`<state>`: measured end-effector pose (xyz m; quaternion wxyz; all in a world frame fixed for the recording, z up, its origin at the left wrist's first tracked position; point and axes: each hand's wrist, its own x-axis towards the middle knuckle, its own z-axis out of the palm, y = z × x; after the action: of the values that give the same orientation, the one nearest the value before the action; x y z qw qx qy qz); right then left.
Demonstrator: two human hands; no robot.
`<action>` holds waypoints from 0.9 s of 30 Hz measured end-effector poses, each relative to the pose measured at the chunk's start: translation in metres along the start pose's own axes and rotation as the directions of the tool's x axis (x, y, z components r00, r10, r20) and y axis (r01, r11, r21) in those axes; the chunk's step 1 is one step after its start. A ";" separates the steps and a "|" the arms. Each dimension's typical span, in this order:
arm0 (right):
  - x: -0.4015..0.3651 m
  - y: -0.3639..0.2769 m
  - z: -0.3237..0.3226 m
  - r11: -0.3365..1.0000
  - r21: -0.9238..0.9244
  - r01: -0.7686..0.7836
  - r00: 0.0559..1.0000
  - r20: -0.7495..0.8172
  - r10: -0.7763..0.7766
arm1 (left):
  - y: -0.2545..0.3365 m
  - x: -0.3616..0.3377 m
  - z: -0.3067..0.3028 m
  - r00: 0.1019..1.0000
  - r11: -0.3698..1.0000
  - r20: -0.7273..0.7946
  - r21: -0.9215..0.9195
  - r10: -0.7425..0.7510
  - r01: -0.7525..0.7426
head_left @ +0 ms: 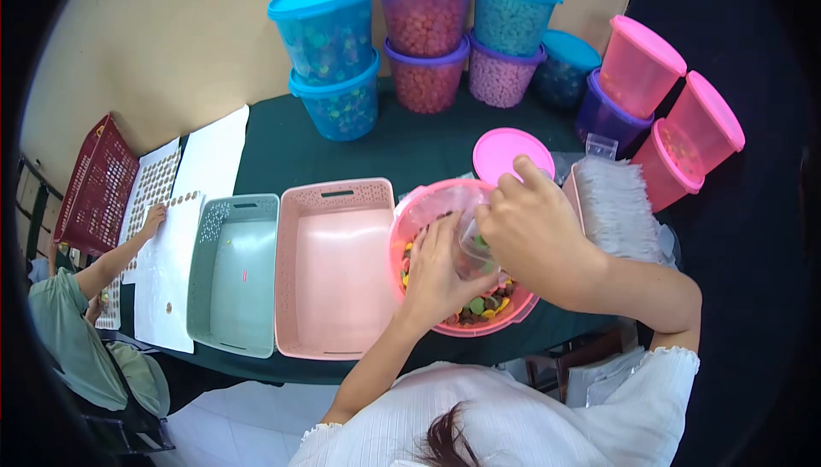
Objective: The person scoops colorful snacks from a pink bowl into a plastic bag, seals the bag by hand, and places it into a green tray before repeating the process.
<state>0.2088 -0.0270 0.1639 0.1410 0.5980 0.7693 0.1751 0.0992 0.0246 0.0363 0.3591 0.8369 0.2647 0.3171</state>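
Observation:
Over a round pink tub (398, 272) of brown, green, yellow and pink pieces, both my hands are at a small clear container (472, 249). My left hand (438, 268) is wrapped round its left side, low in the tub. Above and to the right, my right hand (530, 219) has its fingers curled at the container's upper part; what they grip is hidden behind the hand. A few green pieces show through the clear wall. Just behind the tub lies a round pink lid (513, 156).
An empty pink basket (335, 270) and a green basket (233, 274) holding tiny bits stand left. Stacked lidded tubs (428, 35) line the back. Clear bags (614, 202) fill a box at right. A co-worker's hand (155, 220) touches sheets (162, 296) at far left, near a red basket (98, 185).

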 end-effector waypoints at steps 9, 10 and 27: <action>-0.042 0.041 -0.038 0.891 0.205 -0.405 0.784 -0.424 0.454 | 0.006 -0.012 -0.042 0.963 0.919 -0.270 -0.376 0.012 -0.116; -0.043 0.044 -0.032 0.904 0.196 -0.381 0.803 -0.416 0.428 | 0.004 -0.019 -0.055 0.956 0.883 -0.294 -0.446 0.009 -0.145; 0.055 -0.019 0.132 0.930 0.335 0.153 0.957 -0.285 -0.055 | -0.023 -0.096 -0.054 0.916 0.319 0.023 -0.934 -0.401 0.163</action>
<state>0.2346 0.0352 0.0365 -0.0659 0.5419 0.8311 0.1063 -0.0080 -0.0025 0.0147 0.7821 0.3936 0.2218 0.4291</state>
